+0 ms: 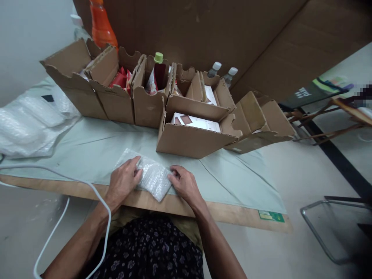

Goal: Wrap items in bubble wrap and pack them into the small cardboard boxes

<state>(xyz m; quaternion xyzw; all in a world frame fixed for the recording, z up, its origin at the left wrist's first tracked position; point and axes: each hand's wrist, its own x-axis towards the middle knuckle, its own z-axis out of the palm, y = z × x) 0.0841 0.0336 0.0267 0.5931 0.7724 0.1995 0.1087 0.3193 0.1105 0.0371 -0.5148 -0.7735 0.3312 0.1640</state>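
Note:
A bubble wrap bag (pixel 154 178) lies flat near the front edge of the table, with both hands at it. My left hand (pixel 124 179) rests over its left part, thumb and fingers curled onto the plastic. At the right corner, my right hand (pixel 184 183) pinches the edge between thumb and bent fingers. Whether anything lies inside the bag cannot be made out. Just beyond the hands stands an open cardboard box (pixel 194 141) holding a white carton (pixel 197 122).
Behind, a row of open cardboard bins (pixel 116 102) holds red packets (pixel 119 79) and other goods. More bubble wrap (pixel 31 124) is heaped at the left. A white cable (pixel 95 190) loops across my left forearm. An orange bottle (pixel 103 27) stands at the back.

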